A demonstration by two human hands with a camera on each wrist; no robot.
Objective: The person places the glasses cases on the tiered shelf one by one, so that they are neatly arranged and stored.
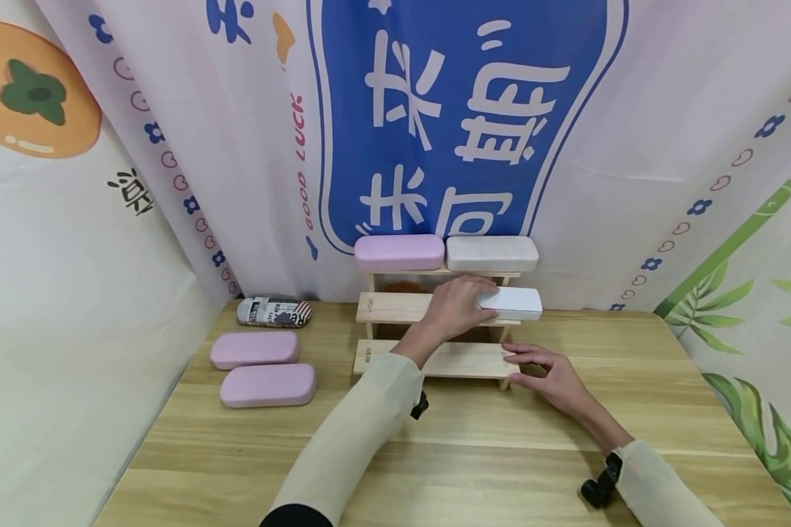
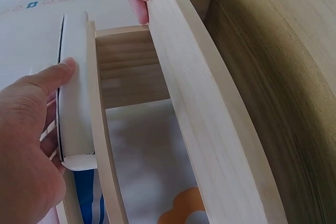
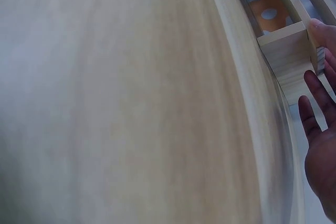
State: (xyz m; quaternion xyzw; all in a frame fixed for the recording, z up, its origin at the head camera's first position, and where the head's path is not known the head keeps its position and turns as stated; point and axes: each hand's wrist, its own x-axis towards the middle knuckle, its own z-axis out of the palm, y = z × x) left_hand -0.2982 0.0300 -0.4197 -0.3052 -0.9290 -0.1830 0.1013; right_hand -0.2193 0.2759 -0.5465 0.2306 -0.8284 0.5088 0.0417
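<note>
A three-step wooden shelf point(image 1: 471, 359) stands on the table by the curtain. My left hand point(image 1: 458, 306) grips a white glasses case point(image 1: 514, 302) by its left end, at the right part of the middle step. In the left wrist view, the thumb lies along one face of the case, with the fingers behind it. With thumb and fingers, my right hand point(image 1: 554, 379) holds the right end of the bottom step; the right wrist view cuts off part of this hand point(image 3: 323, 145). On the top step sit a pink glasses case point(image 1: 399, 252) and a pale grey one point(image 1: 492, 253).
Two pink glasses cases, one behind point(image 1: 255, 350) and one in front point(image 1: 268, 385), lie on the table left of the shelf. Behind them is a patterned case point(image 1: 274, 312) with printed lettering. A printed curtain point(image 1: 587, 197) hangs directly behind the wooden table point(image 1: 474, 468).
</note>
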